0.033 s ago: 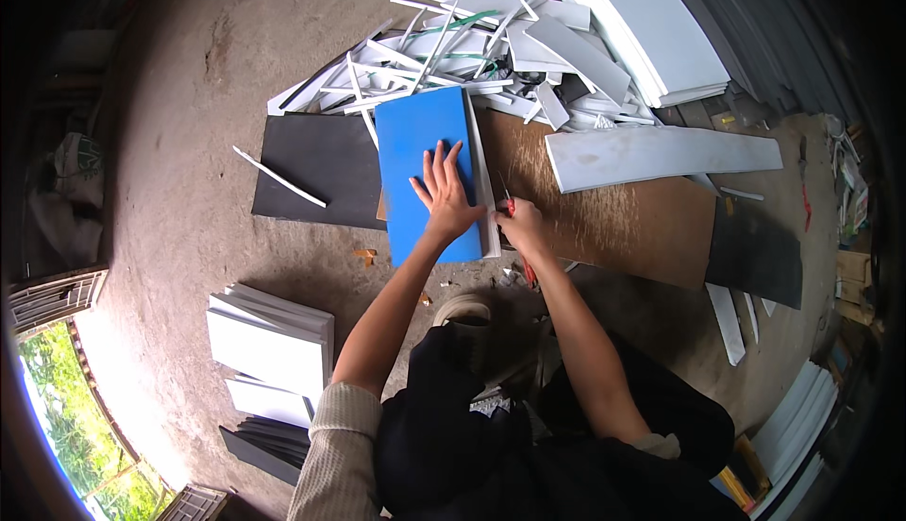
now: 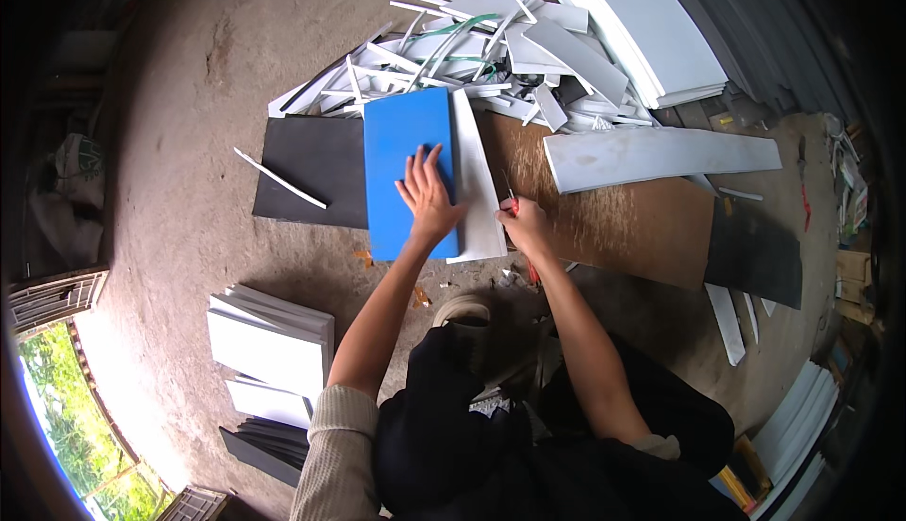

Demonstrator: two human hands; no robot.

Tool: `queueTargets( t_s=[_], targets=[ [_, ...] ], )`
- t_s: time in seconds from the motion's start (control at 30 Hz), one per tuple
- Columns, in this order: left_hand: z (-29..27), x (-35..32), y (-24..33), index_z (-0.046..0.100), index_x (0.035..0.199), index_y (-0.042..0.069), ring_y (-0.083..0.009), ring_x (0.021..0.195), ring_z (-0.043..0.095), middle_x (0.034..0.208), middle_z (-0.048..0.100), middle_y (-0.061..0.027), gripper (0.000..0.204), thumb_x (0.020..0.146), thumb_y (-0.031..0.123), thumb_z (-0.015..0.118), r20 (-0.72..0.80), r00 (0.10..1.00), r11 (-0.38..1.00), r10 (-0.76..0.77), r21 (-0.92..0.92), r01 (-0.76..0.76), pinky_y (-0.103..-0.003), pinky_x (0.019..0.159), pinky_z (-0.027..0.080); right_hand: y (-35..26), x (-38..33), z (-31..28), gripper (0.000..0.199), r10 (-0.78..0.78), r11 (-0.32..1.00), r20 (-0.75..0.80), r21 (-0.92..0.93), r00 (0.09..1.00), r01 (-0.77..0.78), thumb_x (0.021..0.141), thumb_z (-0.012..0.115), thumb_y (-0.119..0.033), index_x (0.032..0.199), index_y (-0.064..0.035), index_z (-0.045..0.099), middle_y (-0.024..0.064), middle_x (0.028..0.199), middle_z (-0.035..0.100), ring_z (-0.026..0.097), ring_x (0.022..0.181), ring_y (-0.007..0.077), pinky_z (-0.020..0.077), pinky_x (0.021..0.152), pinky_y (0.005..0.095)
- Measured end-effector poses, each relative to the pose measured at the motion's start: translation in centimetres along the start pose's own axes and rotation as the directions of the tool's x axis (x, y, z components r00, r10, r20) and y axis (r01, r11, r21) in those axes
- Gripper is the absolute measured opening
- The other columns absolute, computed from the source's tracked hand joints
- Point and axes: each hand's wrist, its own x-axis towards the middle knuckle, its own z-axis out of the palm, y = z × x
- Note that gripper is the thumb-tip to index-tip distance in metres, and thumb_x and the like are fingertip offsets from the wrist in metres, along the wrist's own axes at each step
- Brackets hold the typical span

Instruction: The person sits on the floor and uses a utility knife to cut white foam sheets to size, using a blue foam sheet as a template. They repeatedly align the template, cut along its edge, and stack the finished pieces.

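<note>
My left hand (image 2: 429,205) lies flat with spread fingers on a rectangular blue board (image 2: 401,125). Out from under the board's right side shows a wedge of white sheet (image 2: 479,210). Just right of that sheet's edge, my right hand (image 2: 525,226) is closed around a red-handled tool (image 2: 513,205) with a thin metal blade pointing away from me. Beneath lie a worn brown board (image 2: 623,228) and, to the left, a black sheet (image 2: 311,167) with a narrow white strip (image 2: 279,177) across it.
White offcuts (image 2: 557,49) are heaped beyond the boards. Long white sheets (image 2: 651,21) are stacked at the far right. A white panel (image 2: 661,156) rests on the brown board. Stacked white pieces (image 2: 269,342) stand at the near left. Another red-handled tool (image 2: 806,202) lies far right.
The blue board has slid left under my left hand, which moved with it. More of the white sheet beneath now shows. My right hand has hardly moved.
</note>
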Motion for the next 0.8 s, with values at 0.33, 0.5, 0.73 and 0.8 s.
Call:
queueTargets(
  t_s=[0.33,0.5,0.73,0.8],
  targets=[
    [-9.7,4.0,2.2,0.022,0.132,0.010,-0.0341,0.121,0.028,0.130,0.030,-0.0213,0.071,0.076,0.027,0.062,-0.347,0.870,0.923,0.351,-0.031,-0.385,-0.047,0.098,0.023,-1.9,-4.0,-11.1,0.018,-0.258,0.966,-0.076,0.001,0.963,0.259,0.074,0.061,-0.012,0.086,0.0002,0.058,0.0155,0.076,0.062,0.061,0.073,0.0285,0.0459,0.065,0.0344],
    [-18.2,3.0,13.2,0.046,0.116,0.003,-0.0269,0.084,0.060,0.098,0.058,-0.0202,0.051,0.077,0.033,0.063,-0.163,0.855,0.834,0.492,-0.193,-0.517,-0.034,0.075,0.045,-4.2,-7.3,-13.4,0.017,-0.335,0.929,-0.174,0.101,0.926,0.355,0.076,0.060,-0.012,0.086,0.0007,0.057,0.0138,0.074,0.062,0.061,0.069,0.0249,0.0470,0.063,0.0323],
    [-19.4,-2.2,18.0,0.054,0.099,0.001,-0.0332,0.076,0.060,0.083,0.061,-0.0197,0.035,0.076,0.025,0.062,-0.127,0.791,0.798,0.599,0.016,-0.602,-0.038,0.065,0.047,-1.7,-7.2,-14.5,0.021,0.180,0.499,0.079,0.852,0.981,-0.160,0.085,0.052,-0.023,0.084,-0.0026,0.053,0.0059,0.063,0.052,0.051,0.053,0.0160,0.0418,0.048,0.0302],
    [-18.8,-3.6,19.3,0.050,0.104,0.004,-0.0339,0.082,0.060,0.090,0.061,-0.0185,0.034,0.079,0.026,0.058,-0.089,0.788,0.793,0.610,0.074,-0.605,-0.039,0.071,0.046,2.1,-5.7,-16.5,0.019,0.014,0.032,0.461,0.887,0.887,-0.462,0.085,0.049,-0.019,0.088,-0.0007,0.046,0.0108,0.071,0.053,0.051,0.057,0.0185,0.0438,0.051,0.0339]
  ],
)
